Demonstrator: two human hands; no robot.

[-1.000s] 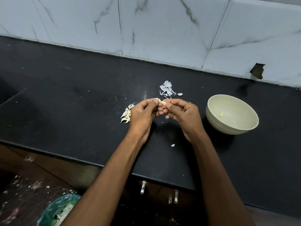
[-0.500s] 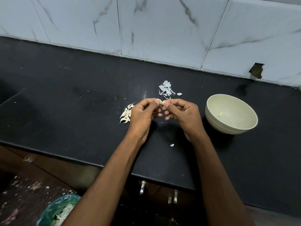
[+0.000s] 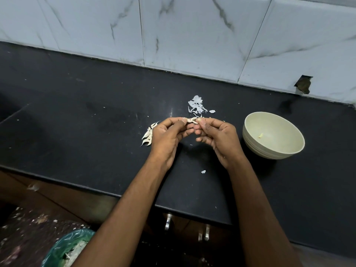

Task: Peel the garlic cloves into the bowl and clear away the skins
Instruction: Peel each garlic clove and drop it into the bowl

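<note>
A small garlic clove (image 3: pixel 193 120) is pinched between the fingertips of my left hand (image 3: pixel 169 135) and my right hand (image 3: pixel 217 137) above the black counter. Its papery skin looks partly loosened. Several unpeeled cloves (image 3: pixel 148 135) lie in a heap just left of my left hand. A pile of white skins (image 3: pixel 196 106) lies beyond my fingers. The cream bowl (image 3: pixel 250 139) stands to the right of my right hand, with one small pale piece (image 3: pixel 260 135) inside it.
One skin flake (image 3: pixel 203 171) lies on the counter (image 3: pixel 96 132) between my forearms. A bin lined with a green bag (image 3: pixel 63 249) sits on the floor below the counter edge at lower left. The tiled wall (image 3: pixel 192 35) backs the counter.
Both hands stay in place. The clove has been worked a little between the fingertips, and more of its pale skin shows between them now.
</note>
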